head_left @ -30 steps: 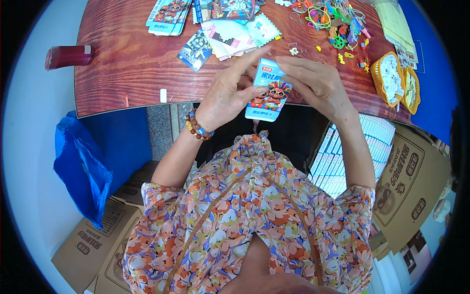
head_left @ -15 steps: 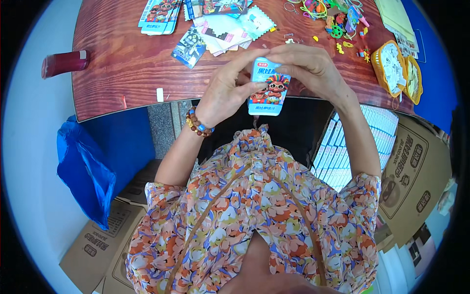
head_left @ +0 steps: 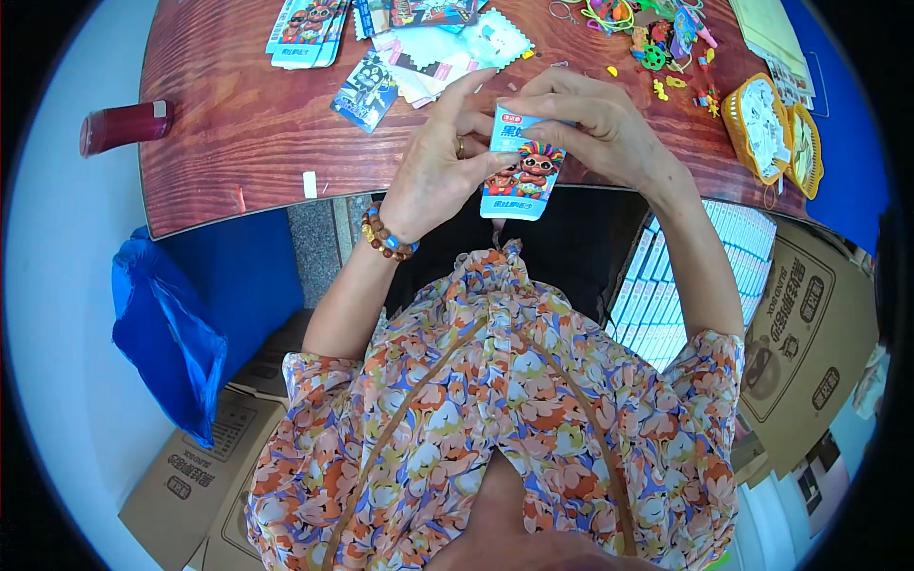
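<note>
A small flat light-blue and white box (head_left: 519, 186) with cartoon figures on its front is held upright over the table's near edge. My left hand (head_left: 436, 169) grips its left side, thumb across the front and index finger stretched up clear of it. The other left fingers go partly behind the box. At the top right, my right hand (head_left: 605, 128) is closed on the upper end, with the thumb on the front and fingers bent over the top. The fingers partly cover the top end, so I cannot tell whether it is open.
On the wooden table (head_left: 257, 124) lie similar light-blue boxes (head_left: 307, 33), cards and wrappers (head_left: 367, 90), small colourful toys (head_left: 657, 57) and yellow baskets (head_left: 757, 133). A dark red bottle (head_left: 129, 127) rests at the left edge. White boxes (head_left: 657, 305) fill a carton below right.
My left index finger has lifted and straightened away from the box top. My right fingers have shifted slightly across the upper end. The box has barely moved.
</note>
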Available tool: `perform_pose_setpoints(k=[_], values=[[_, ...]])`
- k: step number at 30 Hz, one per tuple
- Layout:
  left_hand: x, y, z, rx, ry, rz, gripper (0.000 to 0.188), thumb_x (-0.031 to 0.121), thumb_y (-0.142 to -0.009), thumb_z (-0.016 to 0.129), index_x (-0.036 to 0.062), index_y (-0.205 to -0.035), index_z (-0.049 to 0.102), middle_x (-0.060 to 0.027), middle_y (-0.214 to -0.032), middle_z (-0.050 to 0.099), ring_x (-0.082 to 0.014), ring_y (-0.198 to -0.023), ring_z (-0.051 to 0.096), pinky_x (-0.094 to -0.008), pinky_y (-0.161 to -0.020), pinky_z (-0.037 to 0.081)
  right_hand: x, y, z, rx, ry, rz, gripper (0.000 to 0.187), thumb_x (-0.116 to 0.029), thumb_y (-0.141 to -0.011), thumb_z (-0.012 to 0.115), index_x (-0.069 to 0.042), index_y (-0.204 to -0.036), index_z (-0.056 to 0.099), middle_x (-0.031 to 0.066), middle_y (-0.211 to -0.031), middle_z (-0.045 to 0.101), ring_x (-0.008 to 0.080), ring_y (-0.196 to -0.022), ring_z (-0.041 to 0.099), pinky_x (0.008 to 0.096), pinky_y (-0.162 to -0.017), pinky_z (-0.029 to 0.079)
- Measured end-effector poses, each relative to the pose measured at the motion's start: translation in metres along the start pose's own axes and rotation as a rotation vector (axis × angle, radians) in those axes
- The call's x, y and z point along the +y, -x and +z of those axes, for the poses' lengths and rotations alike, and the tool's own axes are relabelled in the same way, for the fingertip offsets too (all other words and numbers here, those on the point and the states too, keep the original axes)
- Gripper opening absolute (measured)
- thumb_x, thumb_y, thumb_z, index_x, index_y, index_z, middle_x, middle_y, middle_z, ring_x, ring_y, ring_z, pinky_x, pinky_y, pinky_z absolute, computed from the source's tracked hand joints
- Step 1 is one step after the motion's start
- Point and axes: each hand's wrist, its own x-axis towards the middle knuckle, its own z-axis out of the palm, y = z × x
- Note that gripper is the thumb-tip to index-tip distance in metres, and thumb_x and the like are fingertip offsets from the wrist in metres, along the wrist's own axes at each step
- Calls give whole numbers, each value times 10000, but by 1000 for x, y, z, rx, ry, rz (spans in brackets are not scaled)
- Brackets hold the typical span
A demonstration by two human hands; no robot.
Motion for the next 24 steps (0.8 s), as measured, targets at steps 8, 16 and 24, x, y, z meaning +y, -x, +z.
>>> perform_pose_setpoints(k=[8,16,24], values=[[1,-6,-4,-3,-30,50,562,-6,-855,712,61,-1372,502,-84,-1012,684,-103,-818,672,-246,-691,555,5,18,13,269,-212,157,296,-53,-892,676,-1,-1183,683,90,-1183,683,202,-1047,658,302,-891,518],[11,-13,-12,-59,-41,17,546,13,-859,729,51,-1359,514,-73,-1006,689,-92,-819,672,-240,-696,549,-3,7,-1,206,-406,202,259,-48,-927,647,8,-1179,672,65,-1067,700,132,-971,674,261,-805,565],[20,-21,-1,249,-33,161,797,57,-902,675,42,-1551,213,-230,-1431,468,-285,-1250,556,-382,-1042,478,12,5,35,576,-1436,424,371,-156,-991,549,27,-1313,561,108,-1201,657,167,-1034,663,327,-890,552]])
